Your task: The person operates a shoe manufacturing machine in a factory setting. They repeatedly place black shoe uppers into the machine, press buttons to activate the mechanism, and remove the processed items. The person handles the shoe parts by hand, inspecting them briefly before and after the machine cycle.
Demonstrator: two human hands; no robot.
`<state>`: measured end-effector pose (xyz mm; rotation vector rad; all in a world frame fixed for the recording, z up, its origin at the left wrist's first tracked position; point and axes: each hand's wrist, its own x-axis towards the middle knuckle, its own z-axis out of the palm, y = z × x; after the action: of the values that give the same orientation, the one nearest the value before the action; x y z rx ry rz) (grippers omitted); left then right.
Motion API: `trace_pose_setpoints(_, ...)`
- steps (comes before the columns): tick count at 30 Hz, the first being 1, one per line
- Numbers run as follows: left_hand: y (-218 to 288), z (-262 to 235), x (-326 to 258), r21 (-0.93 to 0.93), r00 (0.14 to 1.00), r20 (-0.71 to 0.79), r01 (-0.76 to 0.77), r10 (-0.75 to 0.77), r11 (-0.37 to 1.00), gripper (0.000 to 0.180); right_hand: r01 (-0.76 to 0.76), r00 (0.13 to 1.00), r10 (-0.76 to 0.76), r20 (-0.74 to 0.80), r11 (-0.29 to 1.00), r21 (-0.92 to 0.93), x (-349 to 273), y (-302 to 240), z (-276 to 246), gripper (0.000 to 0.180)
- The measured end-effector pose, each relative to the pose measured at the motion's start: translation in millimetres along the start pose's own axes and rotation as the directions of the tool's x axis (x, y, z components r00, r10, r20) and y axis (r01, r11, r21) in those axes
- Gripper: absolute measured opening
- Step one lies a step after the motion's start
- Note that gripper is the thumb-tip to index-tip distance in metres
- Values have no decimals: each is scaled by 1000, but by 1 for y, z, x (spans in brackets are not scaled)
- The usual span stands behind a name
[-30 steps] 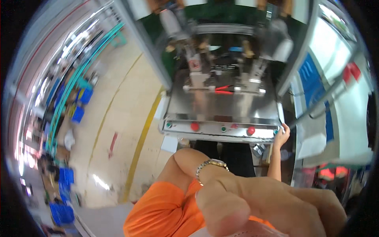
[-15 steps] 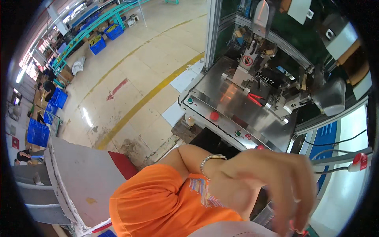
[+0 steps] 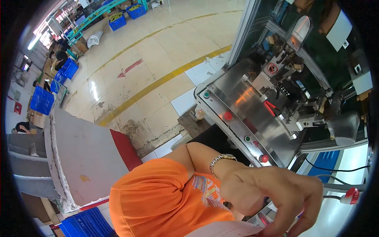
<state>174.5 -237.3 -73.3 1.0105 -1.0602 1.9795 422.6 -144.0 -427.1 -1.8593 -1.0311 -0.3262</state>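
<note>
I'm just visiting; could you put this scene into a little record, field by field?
Left hand: lower right, fingers bent; whether it holds anything is unclear
Right hand: not visible
Worn: orange shirt, metal wristband
Machine: steel top; red buttons and green buttons along one edge
On the top: red-handled tool
Floor: yellow lines, red arrow
Background: blue crates

Silver table (image 3: 231, 83): red-handled pliers (image 3: 271, 108) on it, red buttons (image 3: 264, 158) and green buttons (image 3: 247, 138) along its near edge; left of it, yellow-striped cream floor (image 3: 166, 51); nearer than it, orange shirt (image 3: 154, 193), multicoloured print (image 3: 204, 187).
</note>
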Motion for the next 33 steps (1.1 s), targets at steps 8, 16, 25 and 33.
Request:
trace_pose_setpoints(8, 27, -23, 10, -15, 949, 297, 120, -110, 993, 38, 15, 1000, -14, 18, 999, -46, 1, -2, 1, 27)
trace_pose_setpoints(16, 67, -3, 44, 27, 844, 525, 108, -106, 994, 46, 43, 999, -43, 17, 999, -29, -3, -3, 19, 24)
trace_pose_setpoints(25, 69, 18, 40, -322, 982, 182, 110, -52, 941, 56, 22, 997, -27, -72, 997, -78, 3, 4, 20, 22)
trace_pose_setpoints(33, 81, -7, 51, -26, 821, 299, 516, -485, 856, 61, 35, 995, -43, -85, 996, -87, -3, 5, 16, 20)
